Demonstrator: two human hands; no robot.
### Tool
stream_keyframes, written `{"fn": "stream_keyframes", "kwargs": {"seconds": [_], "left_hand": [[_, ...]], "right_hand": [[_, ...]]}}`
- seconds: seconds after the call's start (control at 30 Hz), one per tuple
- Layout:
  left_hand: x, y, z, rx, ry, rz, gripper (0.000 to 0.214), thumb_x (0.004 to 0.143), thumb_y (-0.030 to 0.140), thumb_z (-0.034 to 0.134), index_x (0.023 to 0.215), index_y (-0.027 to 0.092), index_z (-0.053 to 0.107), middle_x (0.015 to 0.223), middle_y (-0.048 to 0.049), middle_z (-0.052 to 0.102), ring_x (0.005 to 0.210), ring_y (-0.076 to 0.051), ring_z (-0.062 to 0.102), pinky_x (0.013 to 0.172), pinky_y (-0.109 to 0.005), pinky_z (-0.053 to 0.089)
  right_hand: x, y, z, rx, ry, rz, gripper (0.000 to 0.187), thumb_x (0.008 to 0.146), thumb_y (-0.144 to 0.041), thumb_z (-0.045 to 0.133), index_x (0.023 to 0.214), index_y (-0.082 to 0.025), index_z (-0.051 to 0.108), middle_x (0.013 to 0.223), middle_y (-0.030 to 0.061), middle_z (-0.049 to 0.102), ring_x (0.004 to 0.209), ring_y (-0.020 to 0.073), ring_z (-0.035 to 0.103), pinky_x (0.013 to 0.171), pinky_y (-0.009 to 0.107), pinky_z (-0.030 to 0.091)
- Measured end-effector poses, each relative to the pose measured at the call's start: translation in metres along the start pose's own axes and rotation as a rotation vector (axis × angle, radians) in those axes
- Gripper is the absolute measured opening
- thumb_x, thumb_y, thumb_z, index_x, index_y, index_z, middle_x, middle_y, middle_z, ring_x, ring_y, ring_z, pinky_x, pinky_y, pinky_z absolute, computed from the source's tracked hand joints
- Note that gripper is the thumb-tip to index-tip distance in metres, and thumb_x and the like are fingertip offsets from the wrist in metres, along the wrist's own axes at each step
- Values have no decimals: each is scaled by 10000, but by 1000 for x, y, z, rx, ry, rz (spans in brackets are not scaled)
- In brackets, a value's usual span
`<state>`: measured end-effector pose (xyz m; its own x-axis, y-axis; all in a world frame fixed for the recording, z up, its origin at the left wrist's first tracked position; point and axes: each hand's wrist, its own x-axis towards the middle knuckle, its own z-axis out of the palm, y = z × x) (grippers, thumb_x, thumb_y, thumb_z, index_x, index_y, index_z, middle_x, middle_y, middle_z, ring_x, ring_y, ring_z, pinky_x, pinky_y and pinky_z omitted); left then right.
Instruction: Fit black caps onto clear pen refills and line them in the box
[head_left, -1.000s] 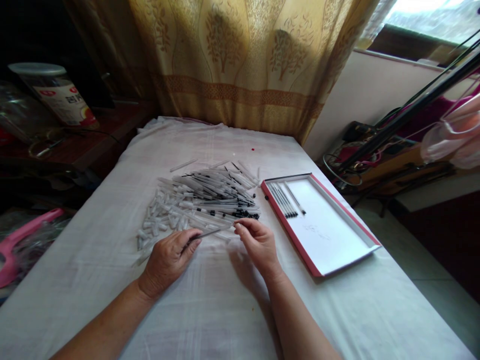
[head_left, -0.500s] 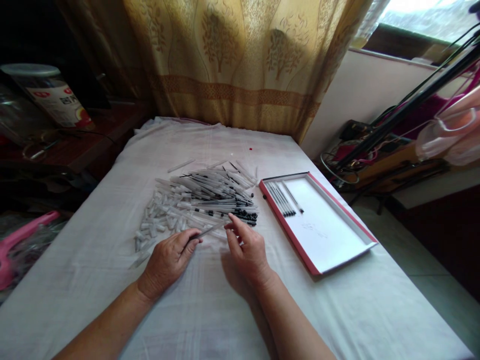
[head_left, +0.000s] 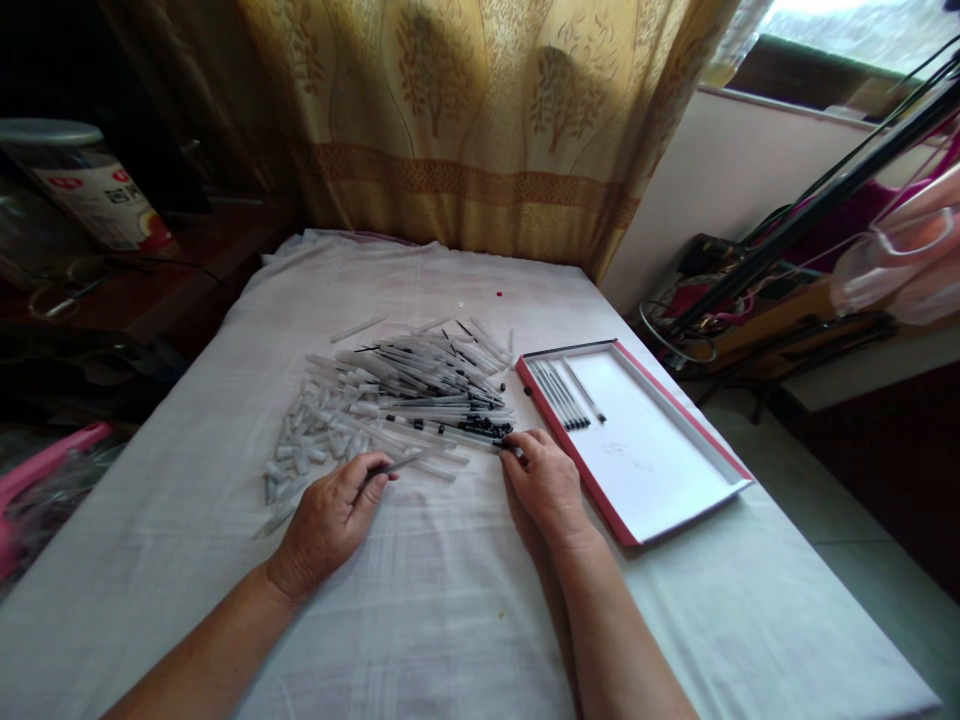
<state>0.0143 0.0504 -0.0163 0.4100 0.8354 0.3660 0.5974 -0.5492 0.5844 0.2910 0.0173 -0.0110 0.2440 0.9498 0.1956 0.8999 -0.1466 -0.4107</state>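
My left hand (head_left: 322, 525) is closed around a thin, clear pen barrel (head_left: 409, 461) with a dark part near the fingers; its free end points right. My right hand (head_left: 549, 487) has its fingertips pinched at the near right edge of the pile, on a small black pen plug (head_left: 517, 451) partly hidden by the fingers. Just beyond those fingertips lie several loose black plugs (head_left: 491, 427). Clear pen barrels and refills (head_left: 431, 368) are heaped behind, with frosted pen caps (head_left: 319, 420) gathered on the left side.
A shallow red-edged box lid (head_left: 604, 492) sits to the right, holding several pens (head_left: 559, 395) in a row and one apart. The table has a white cloth (head_left: 420, 620). A tiny red piece (head_left: 499, 294) lies farther back, near a curtain (head_left: 480, 120).
My right hand has moved right, away from the barrel's end, down to the black plugs. The left hand keeps the barrel in nearly the same place.
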Motion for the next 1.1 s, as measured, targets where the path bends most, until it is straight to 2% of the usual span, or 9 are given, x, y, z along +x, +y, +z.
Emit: {"fn": "stream_keyframes", "kwargs": {"seconds": [0.1,0.2,0.33,0.4,0.53,0.67,0.83,1.0,1.1], "left_hand": [[0,0,1,17,5,31,229,962,367,442,1041,216,595,877,-22,764,781,-182,732,716,-256,557],[-1,0,2,44,18,72,219,970,358,444,1047,211,587,893,-24,765,780,-177,734,710,-249,556],[0,2,2,77,30,125,217,978,352,444,1046,206,589,887,-25,761,760,-173,732,695,-244,558],[0,2,2,88,43,146,219,976,349,450,1048,204,598,897,-28,758,763,-173,730,713,-249,563],[-1,2,2,93,51,179,218,976,326,461,1081,202,605,931,-30,752,809,-169,728,761,-248,565],[-1,2,2,97,40,186,214,973,311,470,1091,203,611,948,-30,748,833,-166,724,784,-249,562],[-1,2,4,105,24,193,222,976,310,464,1093,198,616,946,-37,745,836,-171,721,777,-254,560],[-2,2,4,122,6,206,224,982,303,461,1105,191,610,953,-43,742,845,-173,718,778,-262,557],[-2,3,2,134,2,225,224,987,295,460,1107,181,609,949,-48,740,839,-172,717,775,-263,557]], "right_hand": [[2,-1,1,-60,-26,23,123,861,-238,603,901,-223,718,934,47,702,752,178,653,669,271,452],[2,1,0,-22,9,39,198,880,-225,542,975,-196,713,948,82,705,796,210,661,719,305,472],[0,0,0,321,161,7,268,892,-271,488,1016,-204,715,973,98,707,885,229,662,804,347,496],[-2,-7,1,579,168,37,238,873,-333,526,950,-208,714,898,78,710,818,214,657,754,340,508],[-7,-28,4,1034,-28,243,241,780,-414,641,865,-190,673,710,17,661,552,135,560,505,259,444],[-11,-44,4,1271,-187,338,268,697,-384,716,863,-180,666,743,29,690,550,116,563,445,211,400],[-13,-50,4,1263,-239,327,235,691,-335,716,859,-175,678,756,32,703,552,109,576,456,204,414],[-15,-50,8,1178,-220,224,189,740,-316,668,874,-184,684,748,22,695,583,125,602,514,229,472],[-17,-48,11,1086,-167,125,166,777,-299,633,887,-191,694,788,36,707,632,145,632,581,257,517]]}}
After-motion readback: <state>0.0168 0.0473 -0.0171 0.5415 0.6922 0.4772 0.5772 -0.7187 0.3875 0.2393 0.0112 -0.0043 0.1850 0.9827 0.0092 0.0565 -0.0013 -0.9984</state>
